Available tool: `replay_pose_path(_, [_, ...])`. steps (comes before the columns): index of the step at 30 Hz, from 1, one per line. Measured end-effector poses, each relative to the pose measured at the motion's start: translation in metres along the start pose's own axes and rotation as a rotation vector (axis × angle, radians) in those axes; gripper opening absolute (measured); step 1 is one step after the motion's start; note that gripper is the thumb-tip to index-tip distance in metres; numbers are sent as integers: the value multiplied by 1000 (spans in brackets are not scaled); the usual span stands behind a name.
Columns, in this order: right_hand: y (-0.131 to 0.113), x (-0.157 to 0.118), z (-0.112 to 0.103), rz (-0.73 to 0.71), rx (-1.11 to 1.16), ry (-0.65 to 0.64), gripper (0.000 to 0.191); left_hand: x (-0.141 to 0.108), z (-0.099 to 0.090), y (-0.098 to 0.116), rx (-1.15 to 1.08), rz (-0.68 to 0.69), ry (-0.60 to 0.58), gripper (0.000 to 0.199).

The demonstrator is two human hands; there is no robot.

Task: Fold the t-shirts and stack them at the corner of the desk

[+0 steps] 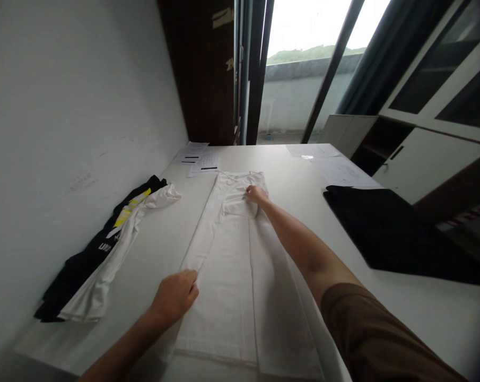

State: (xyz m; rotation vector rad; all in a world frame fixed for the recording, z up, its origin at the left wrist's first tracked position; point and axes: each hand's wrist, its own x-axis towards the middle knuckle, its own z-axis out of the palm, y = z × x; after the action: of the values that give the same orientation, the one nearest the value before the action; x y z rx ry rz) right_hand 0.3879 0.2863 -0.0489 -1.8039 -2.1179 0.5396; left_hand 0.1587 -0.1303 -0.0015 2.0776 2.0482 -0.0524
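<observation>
A white garment point(227, 276), long and partly folded, lies flat down the middle of the white table, its narrow end away from me. My left hand point(178, 294) is closed on the garment's left edge, near its lower half. Farther off, my right hand point(258, 195) pinches the cloth near the upper right part, where it is wrinkled. The right forearm crosses over the garment's right side and hides some of it.
On the left by the wall lie a black garment point(84, 262) with yellow print and a crumpled white garment point(122, 249). Papers point(203, 159) rest at the table's far left, more papers point(339, 167) at the far right. A black flat item point(391, 233) is on the right.
</observation>
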Motion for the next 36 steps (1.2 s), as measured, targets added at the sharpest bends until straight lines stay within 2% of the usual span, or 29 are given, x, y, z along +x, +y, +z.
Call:
replay_pose_path(3, [-8, 18, -16, -30, 80, 34, 34, 8, -8, -2, -179, 2, -27, 19])
replay_pose_path(7, [-23, 47, -52, -140, 358, 240, 42, 23, -24, 8, -530, 74, -16, 25])
replay_pose_path(11, [-34, 73, -89, -233, 635, 299, 47, 33, -28, 36, -687, 124, 23, 27])
replay_pose_path(14, [-26, 81, -103, -202, 794, 284, 53, 37, -15, 64, -696, 183, -52, 22])
replay_pose_path(16, [-11, 77, -102, -102, 814, 276, 54, 39, -2, 81, -669, 218, -110, 16])
replay_pose_path(19, [16, 61, -86, 85, 664, 206, 48, 40, 10, 100, -617, 274, -123, 7])
replay_pose_path(21, [31, 46, -72, 149, 557, 152, 44, 43, 10, 103, -602, 319, -99, 7])
replay_pose_path(24, [45, 26, -50, 190, 483, 130, 40, 56, 5, 93, -556, 385, 1, 9])
replay_pose_path(26, [47, 14, -38, 197, 409, 155, 40, 76, 2, 77, -497, 397, 105, 10])
replay_pose_path(28, [45, 4, -29, 167, 268, 187, 41, 107, 0, 58, -440, 368, 201, 12])
replay_pose_path(32, [34, -21, -17, 25, -28, 177, 41, 193, -9, 24, -250, 195, 320, 13])
replay_pose_path(36, [25, -42, -10, -74, -146, 182, 34, 285, -26, 10, -186, 86, 350, 18])
